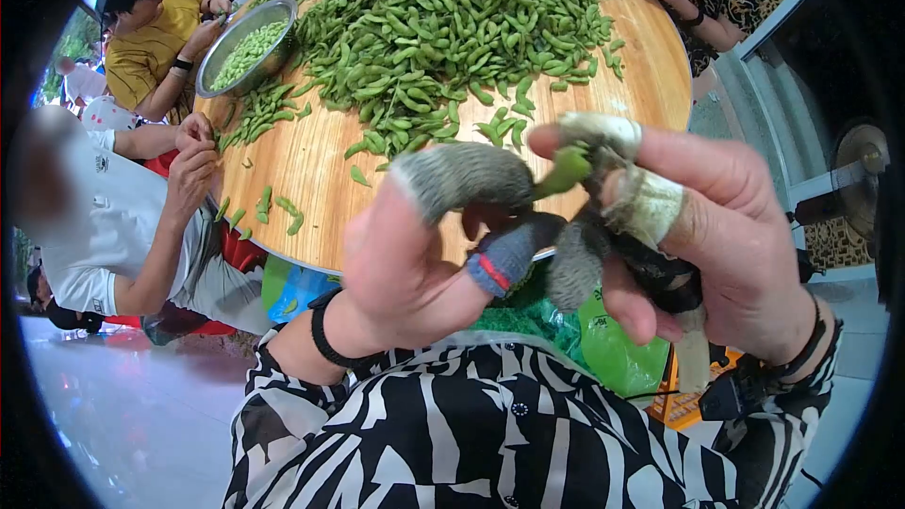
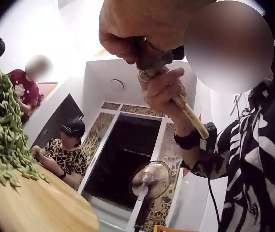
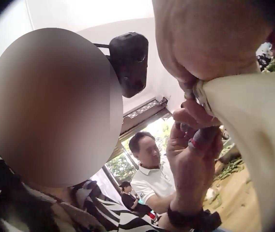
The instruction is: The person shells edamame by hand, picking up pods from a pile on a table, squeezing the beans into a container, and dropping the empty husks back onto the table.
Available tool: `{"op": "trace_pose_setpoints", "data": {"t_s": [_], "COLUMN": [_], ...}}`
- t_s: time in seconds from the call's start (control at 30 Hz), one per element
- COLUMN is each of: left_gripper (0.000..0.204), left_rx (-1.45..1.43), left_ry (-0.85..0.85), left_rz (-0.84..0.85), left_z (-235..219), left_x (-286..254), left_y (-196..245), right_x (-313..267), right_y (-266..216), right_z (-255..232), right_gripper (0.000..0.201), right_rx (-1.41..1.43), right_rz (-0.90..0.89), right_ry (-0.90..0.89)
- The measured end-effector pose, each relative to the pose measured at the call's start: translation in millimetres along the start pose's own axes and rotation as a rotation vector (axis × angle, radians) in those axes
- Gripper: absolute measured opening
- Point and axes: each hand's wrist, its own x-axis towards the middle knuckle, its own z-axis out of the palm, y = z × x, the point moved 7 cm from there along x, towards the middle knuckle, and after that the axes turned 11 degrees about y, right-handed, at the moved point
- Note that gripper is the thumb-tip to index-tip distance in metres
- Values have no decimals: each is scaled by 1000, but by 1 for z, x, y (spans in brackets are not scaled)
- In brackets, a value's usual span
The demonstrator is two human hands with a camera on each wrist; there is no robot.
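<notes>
Above the table's near edge, a green soybean pod (image 1: pixel 566 172) spans the short gap between the fingertips of both hands. My left hand (image 1: pixel 396 245) has grey knitted covers on its index finger and thumb and pinches the pod's left end. Wrapped with stained white tape on its fingers, my right hand (image 1: pixel 721 212) has its fingertips at the pod's other end. Its curled fingers also grip a tool with a pale stick-like handle (image 1: pixel 694 358), which points down past the palm. The working end of this tool is hidden among the fingers.
A large heap of soybean pods (image 1: pixel 443 28) covers the far part of the round wooden table (image 1: pixel 650 85). A metal bowl (image 1: pixel 283 49) of shelled beans stands at left. People sit around; a fan (image 1: pixel 858 179) stands at right, green bags (image 1: pixel 622 344) hang below.
</notes>
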Motion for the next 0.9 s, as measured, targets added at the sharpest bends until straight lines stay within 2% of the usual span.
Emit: {"op": "trace_pose_setpoints", "data": {"t_s": [0.07, 0.13, 0.17, 0.2, 0.27, 0.3, 0.33, 0.4, 0.43, 0.47, 0.5, 0.57, 0.6, 0.63, 0.7, 0.73, 0.8, 0.83, 0.9], "left_gripper": [39, 39, 38, 38, 37, 36, 36, 36, 36, 36, 37, 36, 34, 34, 33, 33, 30, 30, 24], "left_rx": [55, 138, 133, 135, 74, 236, 366, 444, 458, 475, 493, 538, 555, 560, 491, 492, 334, 334, 246], "left_ry": [-19, 19, 70, 93, 262, 179, 65, -21, -66, -103, -105, -169, -184, -186, -266, -269, -327, -334, -371], "left_rz": [37, 90, 102, 25, -79, 45, 63, 114, 112, 114, 96, 208, 266, 266, 164, 165, -130, -129, -375], "left_z": [-7, -14, -28, -29, -38, -33, -24, -13, -7, 0, 1, 4, 6, 5, 10, 10, 8, 9, 8], "left_x": [-1, 3, -10, -8, -12, -13, -18, -19, -20, -20, -30, -40, -44, -49, -61, -64, -71, -71, -74], "left_y": [3, 0, -22, -12, -14, -13, -25, -37, -37, -39, -53, -60, -62, -65, -71, -70, -84, -82, -90], "right_x": [2, 6, 11, 3, 17, 28, 38, 47, 49, 51, 58, 57, 56, 55, 53, 52, 50, 50, 45], "right_y": [-15, -25, -6, -22, -2, 12, 24, 51, 65, 78, 92, 129, 143, 153, 167, 173, 182, 184, 185], "right_z": [16, 33, 26, 40, 30, 22, 14, 5, -2, -7, -11, -11, -8, -9, -10, -11, -13, -15, -16], "right_gripper": [38, 37, 36, 35, 34, 34, 34, 36, 37, 38, 39, 39, 39, 39, 39, 39, 39, 39, 39], "right_rx": [-96, -322, -1, -226, -150, -97, -62, 75, 191, 300, 386, 598, 733, 795, 854, 853, 858, 812, 770], "right_rz": [-29, -82, 40, -79, -50, -25, -7, 51, 82, 111, 126, 218, 237, 239, 238, 217, 193, 154, 117], "right_ry": [-34, -90, -156, -65, -278, -226, -183, -153, -193, -237, -178, -92, -109, -95, -82, -59, -34, -31, -28]}}
